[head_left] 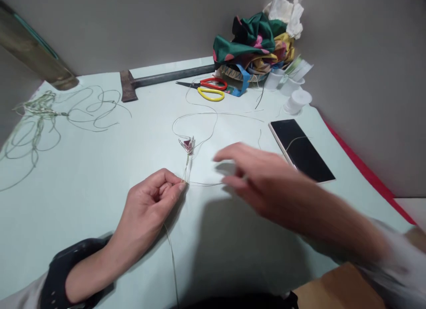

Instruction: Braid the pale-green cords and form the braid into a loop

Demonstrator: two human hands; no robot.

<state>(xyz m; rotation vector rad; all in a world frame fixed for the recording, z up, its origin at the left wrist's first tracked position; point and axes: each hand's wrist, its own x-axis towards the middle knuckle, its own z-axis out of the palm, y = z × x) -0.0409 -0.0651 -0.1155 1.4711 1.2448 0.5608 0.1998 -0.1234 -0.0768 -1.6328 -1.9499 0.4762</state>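
Observation:
Thin green cords (pixel 187 169) run down from a small dark-red piece with silvery pins (pixel 187 145) on the white table. A short braided stretch (pixel 187 160) sits just below that piece. My left hand (pixel 155 196) pinches the cords between thumb and forefinger. From this pinch one strand (pixel 204 184) stretches right, toward my right hand (pixel 253 176). That hand is blurred, above the table, its thumb and forefinger apart; the strand's end near its thumb is hard to make out. Another cord tail (pixel 173 260) hangs toward the table's front edge.
A hammer (pixel 173 75) lies at the back beside red-and-yellow-handled scissors (pixel 209 88). Tangled green cord (pixel 43 109) is at left. A phone (pixel 302 149), white thread spools (pixel 297 100) and a basket of colourful cloth (pixel 254 45) stand at right and back, against grey walls.

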